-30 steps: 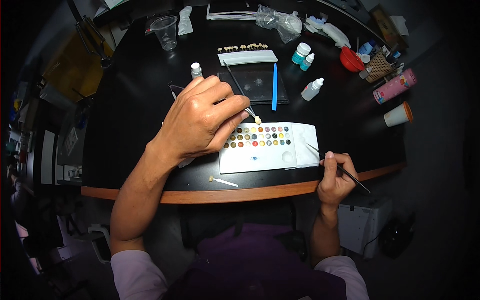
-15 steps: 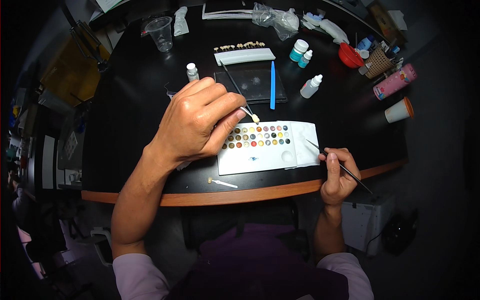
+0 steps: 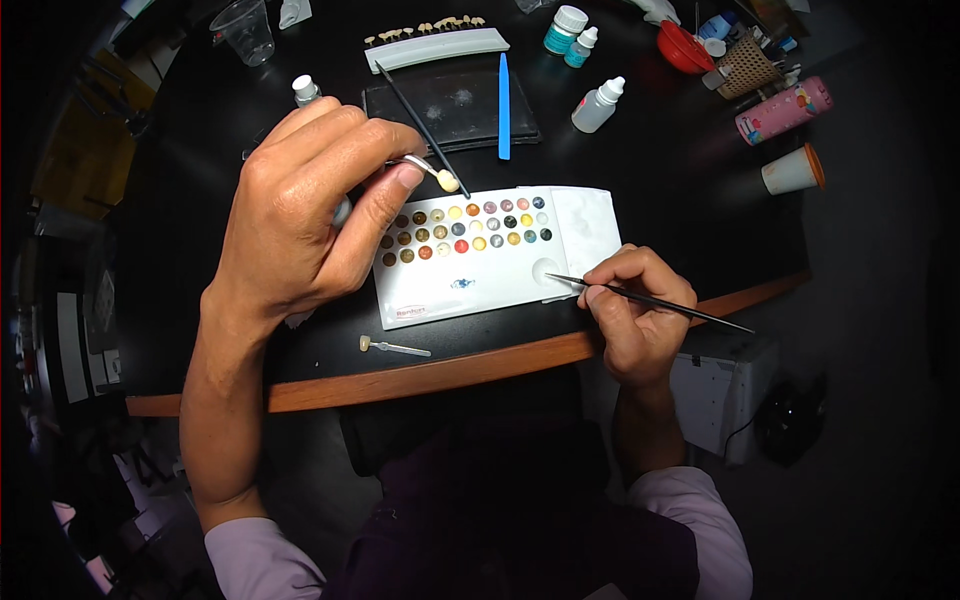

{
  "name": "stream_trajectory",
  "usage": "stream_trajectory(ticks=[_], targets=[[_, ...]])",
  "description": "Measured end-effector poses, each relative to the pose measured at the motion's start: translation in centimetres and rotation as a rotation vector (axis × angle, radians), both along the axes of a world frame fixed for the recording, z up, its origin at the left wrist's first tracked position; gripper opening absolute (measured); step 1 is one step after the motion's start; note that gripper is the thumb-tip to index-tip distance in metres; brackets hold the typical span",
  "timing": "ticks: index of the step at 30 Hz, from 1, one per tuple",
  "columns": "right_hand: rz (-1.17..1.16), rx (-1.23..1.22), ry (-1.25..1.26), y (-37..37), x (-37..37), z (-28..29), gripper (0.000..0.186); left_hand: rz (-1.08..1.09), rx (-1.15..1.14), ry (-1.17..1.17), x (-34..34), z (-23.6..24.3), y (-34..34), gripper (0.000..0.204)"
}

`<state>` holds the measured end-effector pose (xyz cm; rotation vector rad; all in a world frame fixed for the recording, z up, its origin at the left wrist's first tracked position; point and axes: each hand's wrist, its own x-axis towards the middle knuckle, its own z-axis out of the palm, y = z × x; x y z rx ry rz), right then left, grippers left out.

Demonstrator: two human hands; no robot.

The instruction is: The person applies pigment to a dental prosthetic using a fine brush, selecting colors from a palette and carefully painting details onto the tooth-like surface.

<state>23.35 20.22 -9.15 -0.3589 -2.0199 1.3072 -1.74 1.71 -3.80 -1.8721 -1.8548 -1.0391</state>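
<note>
My left hand (image 3: 295, 205) is closed on a slim metal holder (image 3: 418, 161) bearing a small ivory tooth crown (image 3: 448, 180), held up at the palette's back edge. My right hand (image 3: 632, 320) pinches a fine black brush (image 3: 660, 300), its tip at the round white well (image 3: 543, 268) of a white palette (image 3: 420, 290) with rows of coloured paint dots. A white paper pad (image 3: 588, 222) lies at the palette's right side. A pale shade tab (image 3: 393, 346) lies near the front edge. A dark handled tool (image 3: 415, 115) slants behind the crown.
Behind are a tooth-shade rack (image 3: 435, 50), black slab (image 3: 465, 110), blue spatula (image 3: 504, 110), several bottles (image 3: 596, 105) and a clear cup (image 3: 250, 35). At right stand a red bowl (image 3: 680, 50), pen basket (image 3: 742, 70), pink flask (image 3: 780, 110) and paper cup (image 3: 792, 172).
The view has shifted, moving the table's things up and left. The brush in my right hand has moved left from the paper pad to the palette's round well. My left hand still holds the crown.
</note>
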Motion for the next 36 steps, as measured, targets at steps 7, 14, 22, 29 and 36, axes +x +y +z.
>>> stream_trajectory(ticks=[7, 14, 22, 29, 36], targets=[[-0.012, 0.101, -0.013, -0.04, 0.10, -0.21, 0.007, 0.030, 0.002, -0.029, 0.36, -0.30, 0.26, 0.007], [-0.017, 0.102, -0.058, -0.20, 0.04, 0.12, 0.007, 0.006, -0.013, 0.006, 0.27, -0.03, 0.12, 0.012], [-0.017, 0.087, -0.045, -0.22, -0.12, 0.03, 0.005, 0.014, -0.039, 0.002, 0.26, -0.09, 0.07, 0.012], [-0.014, 0.108, -0.050, -0.32, -0.01, 0.12, 0.005, 0.015, -0.048, -0.005, 0.34, -0.24, 0.02, 0.012], [-0.003, 0.064, -0.035, -0.27, 0.08, 0.10, 0.005, 0.021, -0.058, 0.000, 0.29, -0.14, 0.07, 0.013]])
